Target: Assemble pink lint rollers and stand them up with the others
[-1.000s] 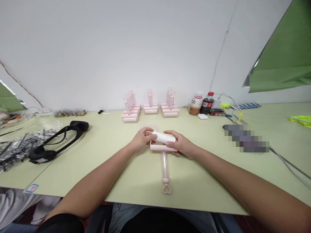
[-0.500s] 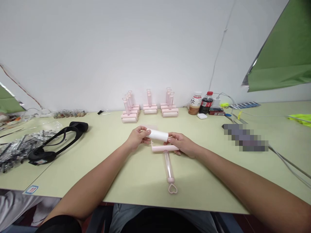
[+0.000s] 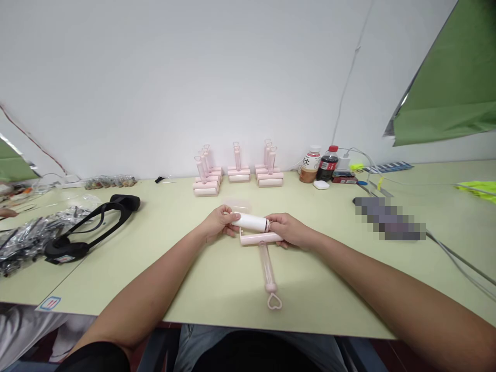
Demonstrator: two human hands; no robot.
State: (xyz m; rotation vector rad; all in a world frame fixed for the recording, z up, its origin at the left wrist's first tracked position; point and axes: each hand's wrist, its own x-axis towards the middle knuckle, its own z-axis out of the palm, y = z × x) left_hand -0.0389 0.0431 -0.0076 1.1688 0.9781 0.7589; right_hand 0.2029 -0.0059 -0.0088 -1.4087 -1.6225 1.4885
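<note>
My left hand [image 3: 221, 222] is closed on the left end of a white lint roller refill [image 3: 250, 222], fingers around it. Behind that hand lies a clear flat plastic piece [image 3: 237, 204]. My right hand [image 3: 289, 229] grips the right end of a pink lint roller [image 3: 258, 238], with its fingertips at the refill's dark open right end. The refill sits just above the roller's head, slightly tilted, its left end apart from the frame's left arm. The lint roller's clear handle [image 3: 267, 268] points toward me and ends in a heart-shaped loop [image 3: 275, 301].
Several pink lint rollers [image 3: 270, 175] stand in three groups along the wall. Two drink bottles [image 3: 311, 164] and a white case [image 3: 321, 184] are at back right. To the left lie a black headset strap [image 3: 116, 225] and plastic-wrapped items [image 3: 34, 235]. Another person's hand [image 3: 8, 212] shows at the left edge.
The refill has come down slightly toward the lint roller, and its dark open right end now shows. Another person's hand has appeared at the far left.
</note>
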